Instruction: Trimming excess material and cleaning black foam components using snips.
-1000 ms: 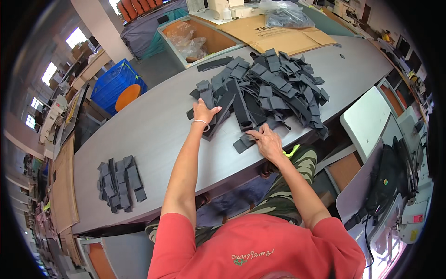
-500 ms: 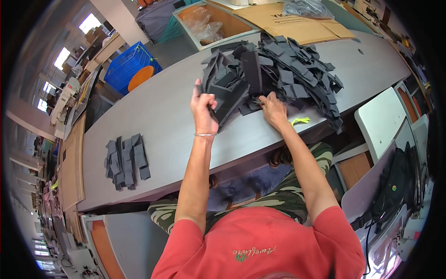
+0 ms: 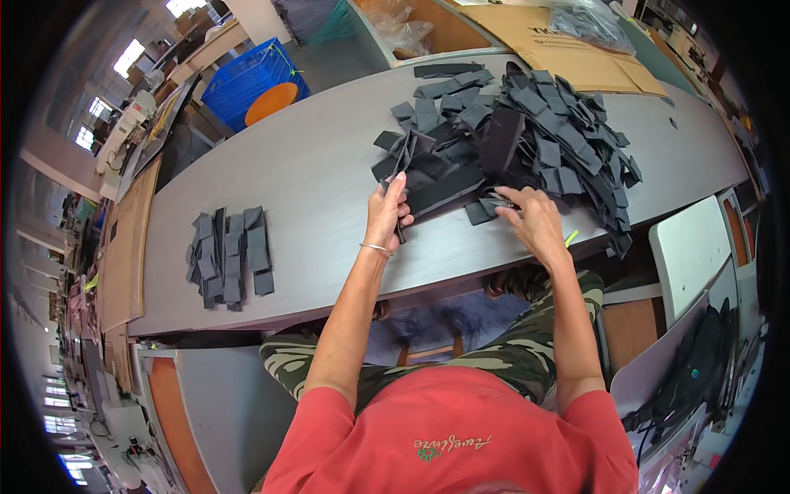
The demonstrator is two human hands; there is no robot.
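Observation:
A heap of dark grey fabric strips [image 3: 568, 123] lies on the grey table, right of the middle. My left hand [image 3: 387, 216] is at the heap's left edge, its fingers closed round a dark fabric strip [image 3: 402, 155] that sticks up past the fingertips and shows again below the hand. My right hand [image 3: 535, 222] pinches a small folded fabric piece [image 3: 485, 207] at the heap's near edge, with thumb and forefinger on its right end. Between the hands lies a long, flat dark strip [image 3: 446, 189]. Another wide strip [image 3: 501, 140] leans upright in the heap.
A smaller group of grey strips [image 3: 230, 255] lies on the table [image 3: 321, 173] at left. A yellow-green tie [image 3: 571, 238] is partly behind my right wrist. Cardboard [image 3: 568, 53] covers the far right; a blue crate [image 3: 253, 82] and orange stool [image 3: 271, 104] stand beyond the table.
My left hand's raised forefinger has come down round the strip. My right hand has drawn slightly out from the heap, with the small piece at its fingertips. The whole view has shifted.

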